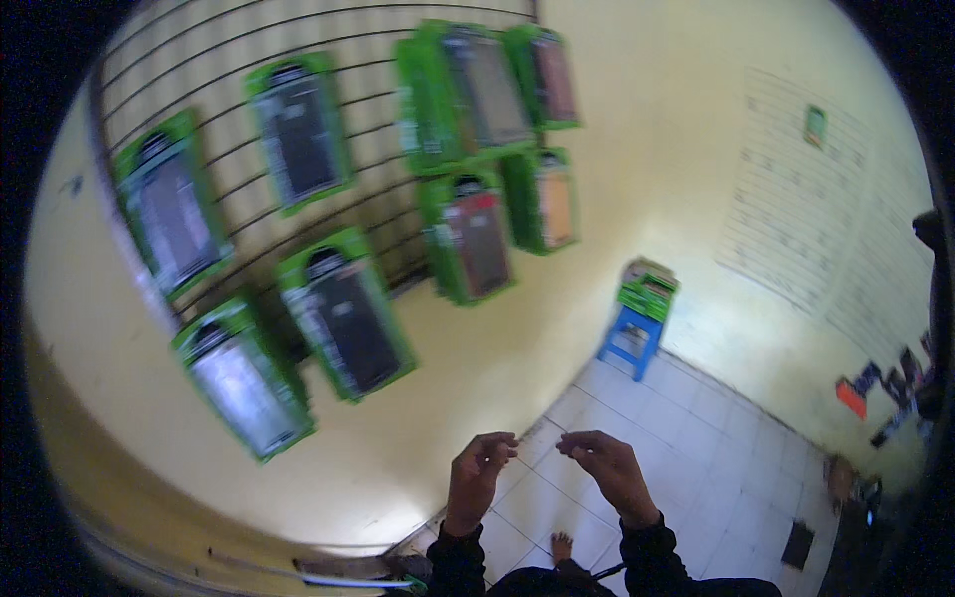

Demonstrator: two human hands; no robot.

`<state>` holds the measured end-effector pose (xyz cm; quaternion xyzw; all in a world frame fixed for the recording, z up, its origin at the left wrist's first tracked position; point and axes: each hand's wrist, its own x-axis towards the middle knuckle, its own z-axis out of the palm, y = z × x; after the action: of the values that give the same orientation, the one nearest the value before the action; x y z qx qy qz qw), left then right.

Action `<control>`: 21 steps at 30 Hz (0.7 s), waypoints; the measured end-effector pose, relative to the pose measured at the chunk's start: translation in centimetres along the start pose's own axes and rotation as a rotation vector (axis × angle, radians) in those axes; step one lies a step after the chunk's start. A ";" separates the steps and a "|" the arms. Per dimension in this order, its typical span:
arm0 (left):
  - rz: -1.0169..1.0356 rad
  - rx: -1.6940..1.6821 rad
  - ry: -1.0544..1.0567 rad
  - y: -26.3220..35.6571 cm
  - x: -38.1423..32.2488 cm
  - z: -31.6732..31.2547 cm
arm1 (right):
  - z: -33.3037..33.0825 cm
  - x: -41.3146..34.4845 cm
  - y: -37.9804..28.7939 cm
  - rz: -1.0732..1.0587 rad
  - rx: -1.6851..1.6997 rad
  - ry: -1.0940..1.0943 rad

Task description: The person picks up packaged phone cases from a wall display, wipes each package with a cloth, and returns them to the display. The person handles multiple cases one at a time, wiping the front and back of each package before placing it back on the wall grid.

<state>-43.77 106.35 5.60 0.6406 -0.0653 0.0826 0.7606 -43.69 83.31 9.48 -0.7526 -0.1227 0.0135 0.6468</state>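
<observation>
My left hand (477,470) is raised before me, its fingers curled towards the thumb around a small gap. Facing it, my right hand (604,466) has its thumb and fingers drawn together in much the same way. A short space parts the two hands. I see no object in either one, but blur hides whether something thin sits at the fingertips. Nearest ahead are packs with green card backing on a wall rack: a dark-fronted pack (354,324) and a pale, shiny one (242,395). Both hands are well apart from them.
The wire grid rack (224,82) holds several more packs, among them a red-topped pack (477,246) and an orange one (556,205). A blue stool (634,339) bearing a green box (647,292) stands in the corner. White tiles (694,448) cover the floor.
</observation>
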 end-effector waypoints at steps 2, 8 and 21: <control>-0.135 0.053 -0.091 -3.8 1.9 4.5 | -4.8 -1.9 2.3 0.064 0.061 0.074; -0.127 0.023 -0.397 -11.6 10.4 20.3 | -19.7 -1.8 7.7 0.066 0.129 0.346; -0.322 0.045 -0.469 -24.1 29.2 46.2 | -46.4 8.8 14.4 0.149 0.130 0.482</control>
<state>-9.92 58.10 -3.71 0.6611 -0.1350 -0.1881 0.7137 -24.42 38.13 4.18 -0.6980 0.0918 -0.1106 0.7015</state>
